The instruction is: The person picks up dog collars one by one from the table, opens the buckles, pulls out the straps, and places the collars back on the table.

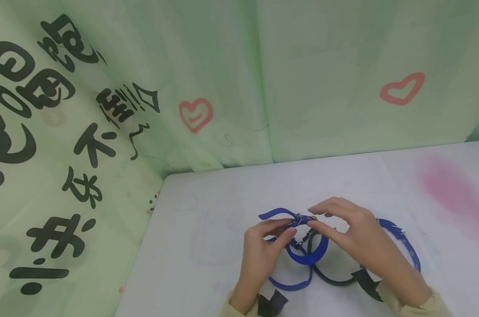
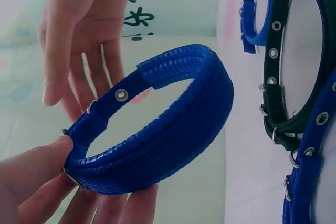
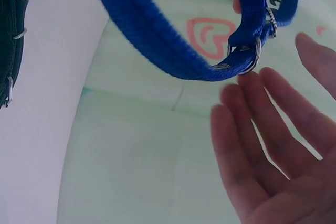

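Observation:
My left hand (image 1: 262, 247) pinches a blue padded collar (image 2: 173, 145) near its buckle, thumb on one side and fingers beneath. The collar is fastened into a loop and held up above the table; its loose strap end (image 3: 292, 3) sticks out past the buckle. Metal eyelets and a metal ring (image 3: 255, 56) show on the strap. At the ring's side is my right hand (image 1: 358, 226), its fingers extended and fingertips right at the ring, thumb apart from them.
On the white table (image 1: 207, 246) below lie a dark green collar (image 2: 273, 66), a blue collar (image 1: 292, 288) on the left and another blue collar (image 1: 401, 235) by the right forearm. A green printed curtain (image 1: 322, 53) hangs behind the table and to its left.

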Demonstrator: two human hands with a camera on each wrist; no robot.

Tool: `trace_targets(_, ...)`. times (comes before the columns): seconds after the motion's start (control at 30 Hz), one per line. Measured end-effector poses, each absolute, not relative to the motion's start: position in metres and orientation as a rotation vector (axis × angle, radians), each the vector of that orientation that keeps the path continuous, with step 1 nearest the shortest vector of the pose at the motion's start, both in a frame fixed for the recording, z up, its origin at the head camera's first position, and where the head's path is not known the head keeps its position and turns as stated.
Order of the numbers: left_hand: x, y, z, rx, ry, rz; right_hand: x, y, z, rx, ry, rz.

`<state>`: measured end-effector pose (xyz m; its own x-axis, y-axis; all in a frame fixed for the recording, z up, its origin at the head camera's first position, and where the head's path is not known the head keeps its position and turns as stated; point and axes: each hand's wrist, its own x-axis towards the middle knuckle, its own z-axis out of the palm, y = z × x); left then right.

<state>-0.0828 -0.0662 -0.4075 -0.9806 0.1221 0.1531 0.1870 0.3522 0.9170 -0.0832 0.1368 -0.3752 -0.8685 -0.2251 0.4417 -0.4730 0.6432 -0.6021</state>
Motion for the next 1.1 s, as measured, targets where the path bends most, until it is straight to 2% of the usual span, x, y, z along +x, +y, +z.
trace_targets(0.4, -0.085, -0.07, -0.406, -0.232, -2.475, -1.893, -0.087, 0.145, -0.377, 0.555, -2.728, 1.182)
trace_targets(1.1, -0.081, -0.064, -0.402, -0.107, -2.302, -2.059, -0.085, 0.15, -0.375, 0.574, -2.623, 1.179)
